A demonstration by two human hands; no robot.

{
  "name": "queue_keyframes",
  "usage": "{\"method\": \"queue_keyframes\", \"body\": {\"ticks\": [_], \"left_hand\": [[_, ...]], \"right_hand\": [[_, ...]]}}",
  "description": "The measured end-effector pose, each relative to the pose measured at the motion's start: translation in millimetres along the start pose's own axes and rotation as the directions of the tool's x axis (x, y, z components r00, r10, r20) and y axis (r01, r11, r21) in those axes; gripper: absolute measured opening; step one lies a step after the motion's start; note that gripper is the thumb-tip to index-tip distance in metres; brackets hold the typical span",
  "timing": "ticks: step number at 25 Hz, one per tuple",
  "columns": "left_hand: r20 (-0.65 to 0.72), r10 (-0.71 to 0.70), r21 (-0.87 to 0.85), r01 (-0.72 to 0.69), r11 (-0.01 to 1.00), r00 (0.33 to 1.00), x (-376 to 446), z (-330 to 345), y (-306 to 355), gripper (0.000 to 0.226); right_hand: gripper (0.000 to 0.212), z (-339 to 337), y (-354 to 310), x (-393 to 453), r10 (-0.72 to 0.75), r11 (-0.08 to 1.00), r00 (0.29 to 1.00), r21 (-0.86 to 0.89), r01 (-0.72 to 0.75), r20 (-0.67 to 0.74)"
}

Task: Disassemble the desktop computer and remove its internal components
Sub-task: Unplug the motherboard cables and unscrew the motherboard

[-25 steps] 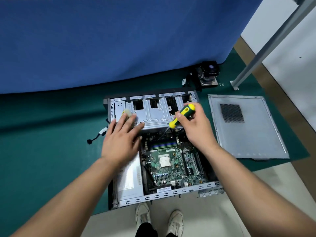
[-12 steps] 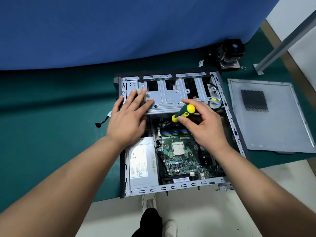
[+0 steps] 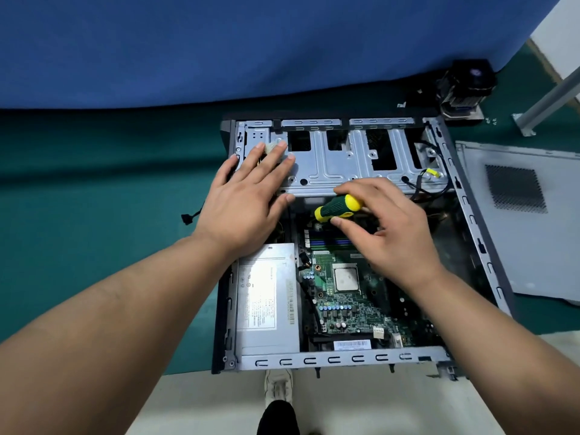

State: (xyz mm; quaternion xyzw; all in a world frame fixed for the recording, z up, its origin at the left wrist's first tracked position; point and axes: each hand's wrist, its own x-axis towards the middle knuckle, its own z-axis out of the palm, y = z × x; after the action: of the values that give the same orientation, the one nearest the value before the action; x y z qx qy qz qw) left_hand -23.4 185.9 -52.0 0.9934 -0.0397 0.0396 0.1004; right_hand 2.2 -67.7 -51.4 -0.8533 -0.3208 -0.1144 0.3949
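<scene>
The open desktop computer (image 3: pixel 345 246) lies on its side on the green mat, drive cage (image 3: pixel 339 164) at the far end, motherboard (image 3: pixel 342 296) nearer the person. The right hand (image 3: pixel 389 227) pinches the screwdriver (image 3: pixel 339 207) by its green-and-yellow handle — its long axis runs down and to the left, toward the shadowed gap under the cage's near edge, where the tip is hidden. The left hand (image 3: pixel 248 196) rests flat, fingers straight, on the cage's left end, bracing it. The hidden screw likely sits just beyond the right hand — the nearer one.
</scene>
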Motion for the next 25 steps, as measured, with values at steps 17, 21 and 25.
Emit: {"method": "queue_keyframes", "body": {"ticks": [17, 21, 25], "left_hand": [[-0.008, 0.021, 0.021, -0.021, 1.0, 1.0, 0.9, 1.5, -0.6, 0.053], [-0.005, 0.022, 0.016, -0.022, 1.0, 1.0, 0.6, 0.5, -0.3, 0.053], [-0.001, 0.023, 0.022, -0.023, 0.999, 1.0, 0.5, 0.8, -0.6, 0.053]], "right_hand": [[0.04, 3.9, 6.3, -1.7, 0.058, 0.997, 0.998, 0.048, -0.057, -0.037], [0.04, 4.3, 6.2, -1.2, 0.075, 0.995, 0.997, 0.062, -0.073, -0.034], [0.041, 4.3, 4.0, -1.5, 0.082, 0.994, 0.996, 0.07, -0.08, -0.025]]}}
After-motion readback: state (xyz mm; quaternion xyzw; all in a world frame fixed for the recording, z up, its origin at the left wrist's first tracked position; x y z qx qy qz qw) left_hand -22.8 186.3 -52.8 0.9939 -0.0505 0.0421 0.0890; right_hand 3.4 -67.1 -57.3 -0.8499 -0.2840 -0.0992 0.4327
